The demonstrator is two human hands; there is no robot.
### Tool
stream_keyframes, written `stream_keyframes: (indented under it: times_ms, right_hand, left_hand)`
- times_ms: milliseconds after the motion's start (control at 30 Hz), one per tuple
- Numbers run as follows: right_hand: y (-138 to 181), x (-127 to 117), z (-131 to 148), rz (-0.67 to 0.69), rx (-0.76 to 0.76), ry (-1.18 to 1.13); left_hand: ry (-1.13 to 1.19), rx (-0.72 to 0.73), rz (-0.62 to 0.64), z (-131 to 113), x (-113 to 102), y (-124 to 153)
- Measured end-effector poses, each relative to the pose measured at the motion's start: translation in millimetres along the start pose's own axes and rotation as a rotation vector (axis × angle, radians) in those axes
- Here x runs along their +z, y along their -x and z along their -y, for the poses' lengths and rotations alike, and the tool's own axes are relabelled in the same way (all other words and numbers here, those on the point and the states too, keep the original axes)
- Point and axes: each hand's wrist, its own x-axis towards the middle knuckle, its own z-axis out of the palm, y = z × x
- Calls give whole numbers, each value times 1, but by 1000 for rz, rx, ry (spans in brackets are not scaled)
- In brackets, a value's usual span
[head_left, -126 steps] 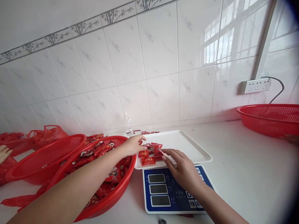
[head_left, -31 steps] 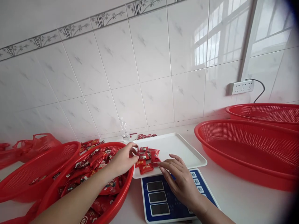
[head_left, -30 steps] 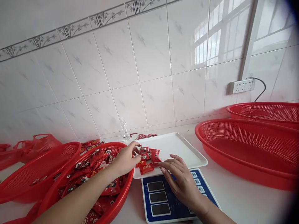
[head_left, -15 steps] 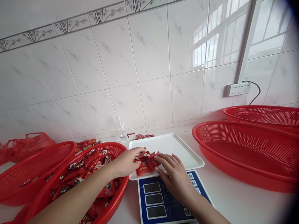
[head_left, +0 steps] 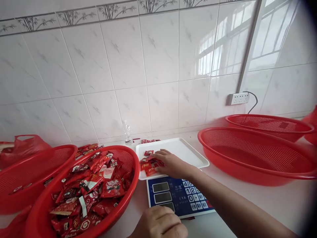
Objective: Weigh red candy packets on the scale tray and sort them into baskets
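My right hand [head_left: 170,163] lies flat, fingers stretched out, over a small heap of red candy packets [head_left: 148,167] at the front left of a white tray [head_left: 190,150]. The tray sits on a blue and white scale [head_left: 178,195]. One more packet [head_left: 148,152] lies alone on the tray just behind the heap. My left hand [head_left: 159,225] is at the bottom edge, in front of the scale, with its fingers curled into a fist; its inside is hidden. A red mesh basket [head_left: 135,165] full of red packets [head_left: 91,185] stands left of the tray.
Left of the full basket stands a second red basket [head_left: 37,165] holding a few packets, with a red plastic bag [head_left: 24,145] behind it. Two large empty red baskets [head_left: 247,158] [head_left: 267,124] fill the right side. A small bottle [head_left: 127,131], loose packets [head_left: 147,141] and a wall socket [head_left: 239,98] are at the tiled wall.
My left hand has drawn back from the tray to the counter's front, below the scale. My right hand has slid left over the packets. The camera has tilted and shifted.
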Motion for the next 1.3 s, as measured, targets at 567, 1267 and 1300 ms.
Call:
stream_keyframes:
  times_ms: [567,1267,1300]
  right_hand:
    - [-14,-12,-32,-325,415,-106]
    - [-3,-26,-19,148,161,170]
    - [-14,-15,-8,216,91,125]
  left_hand:
    - [290,-391,2,24,5,37]
    - [296,-465,-11,24,8,41]
    - [280,-468,-27,25,8,41]
